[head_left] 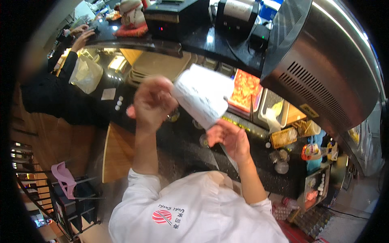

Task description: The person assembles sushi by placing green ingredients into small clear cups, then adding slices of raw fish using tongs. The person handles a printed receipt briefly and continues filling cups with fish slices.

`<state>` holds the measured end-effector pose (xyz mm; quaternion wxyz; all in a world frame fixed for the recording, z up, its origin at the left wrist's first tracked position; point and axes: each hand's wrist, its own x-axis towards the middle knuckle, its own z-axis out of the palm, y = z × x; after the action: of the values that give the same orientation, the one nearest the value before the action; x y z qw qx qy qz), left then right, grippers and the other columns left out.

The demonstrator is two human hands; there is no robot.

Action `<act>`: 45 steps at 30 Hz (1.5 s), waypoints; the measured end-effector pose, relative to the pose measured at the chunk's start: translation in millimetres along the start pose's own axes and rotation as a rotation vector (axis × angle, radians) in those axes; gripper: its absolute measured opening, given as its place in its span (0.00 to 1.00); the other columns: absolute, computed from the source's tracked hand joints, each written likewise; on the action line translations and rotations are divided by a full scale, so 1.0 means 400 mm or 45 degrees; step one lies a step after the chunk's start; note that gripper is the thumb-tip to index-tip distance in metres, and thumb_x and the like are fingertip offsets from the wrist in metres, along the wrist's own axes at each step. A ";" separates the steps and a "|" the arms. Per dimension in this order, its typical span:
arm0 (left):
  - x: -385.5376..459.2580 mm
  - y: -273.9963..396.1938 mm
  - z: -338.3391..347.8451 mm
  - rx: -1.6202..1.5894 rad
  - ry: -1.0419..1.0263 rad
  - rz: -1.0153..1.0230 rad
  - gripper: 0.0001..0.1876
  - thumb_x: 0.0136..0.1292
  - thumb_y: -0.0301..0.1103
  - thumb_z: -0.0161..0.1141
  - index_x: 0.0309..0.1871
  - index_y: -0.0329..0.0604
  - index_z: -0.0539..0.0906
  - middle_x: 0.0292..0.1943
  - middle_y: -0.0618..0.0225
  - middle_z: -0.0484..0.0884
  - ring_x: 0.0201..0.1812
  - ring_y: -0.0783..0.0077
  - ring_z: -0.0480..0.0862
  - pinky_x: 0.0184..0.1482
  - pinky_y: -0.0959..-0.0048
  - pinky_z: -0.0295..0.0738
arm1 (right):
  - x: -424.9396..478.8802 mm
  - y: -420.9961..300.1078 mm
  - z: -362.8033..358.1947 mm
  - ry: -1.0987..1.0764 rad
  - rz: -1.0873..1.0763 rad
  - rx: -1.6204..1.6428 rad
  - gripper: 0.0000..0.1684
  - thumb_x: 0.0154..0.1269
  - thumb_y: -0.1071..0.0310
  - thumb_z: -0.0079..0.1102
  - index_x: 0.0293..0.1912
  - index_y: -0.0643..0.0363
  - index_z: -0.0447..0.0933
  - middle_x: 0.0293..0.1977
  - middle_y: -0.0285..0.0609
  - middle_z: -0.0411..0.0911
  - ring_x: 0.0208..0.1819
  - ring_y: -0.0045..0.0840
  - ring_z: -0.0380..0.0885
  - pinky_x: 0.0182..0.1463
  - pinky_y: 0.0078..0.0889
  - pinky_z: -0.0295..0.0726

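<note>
A white printed paper slip [202, 91], curled and slightly blurred, is held up above the dark counter [179, 145]. At its left edge my left hand [153, 104] pinches it. The fingers of my right hand [229, 138] grip its lower end. Print runs along the lower side of the slip; the writing is too blurred to read. Behind the slip, to the right, is a tray of orange-red food [245, 88] with a dark pointed utensil [251, 107] at its front. A stack of beige trays [159, 65] lies beyond my left hand.
At the left a co-worker in a dark sleeve [70, 65] reaches over the counter beside a whitish plastic bag [87, 74]. A printer [235, 22] stands on the raised ledge. A metal housing with vents [322, 66] overhangs the right side. A sauce bottle [310, 152] stands below it.
</note>
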<state>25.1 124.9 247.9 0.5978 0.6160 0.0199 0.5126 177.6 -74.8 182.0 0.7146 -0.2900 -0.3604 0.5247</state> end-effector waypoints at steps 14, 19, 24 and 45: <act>-0.436 0.042 0.063 0.246 -0.205 -0.991 0.17 0.61 0.27 0.68 0.53 0.39 0.78 0.38 0.69 0.85 0.34 0.87 0.78 0.34 0.85 0.71 | -0.081 0.089 -0.009 0.411 0.452 0.336 0.17 0.71 0.64 0.55 0.53 0.65 0.74 0.47 0.47 0.81 0.45 0.27 0.82 0.51 0.34 0.82; -0.530 0.041 0.076 0.195 0.055 -1.085 0.15 0.64 0.28 0.65 0.52 0.36 0.76 0.41 0.69 0.83 0.37 0.86 0.78 0.40 0.84 0.73 | -0.044 0.089 -0.034 0.460 0.247 0.268 0.17 0.70 0.69 0.58 0.54 0.66 0.74 0.48 0.44 0.81 0.47 0.27 0.81 0.53 0.34 0.80; -0.620 0.023 0.073 -0.055 0.387 -1.072 0.15 0.64 0.26 0.64 0.52 0.38 0.75 0.41 0.68 0.81 0.43 0.81 0.80 0.47 0.81 0.75 | 0.013 0.142 -0.025 0.383 0.237 0.207 0.16 0.70 0.70 0.58 0.54 0.66 0.74 0.48 0.43 0.81 0.47 0.25 0.81 0.52 0.32 0.80; -1.028 -0.120 -0.627 0.098 0.755 -1.396 0.22 0.61 0.32 0.67 0.57 0.41 0.76 0.41 0.71 0.82 0.32 0.83 0.77 0.27 0.83 0.67 | 1.147 0.318 0.426 -0.184 0.028 -0.425 0.22 0.64 0.74 0.62 0.56 0.64 0.69 0.47 0.44 0.77 0.47 0.28 0.80 0.49 0.35 0.83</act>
<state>-305.9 56.0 -98.8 0.7204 0.3689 0.5166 0.2793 56.2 407.3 275.6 0.6231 -0.3701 -0.4898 0.4846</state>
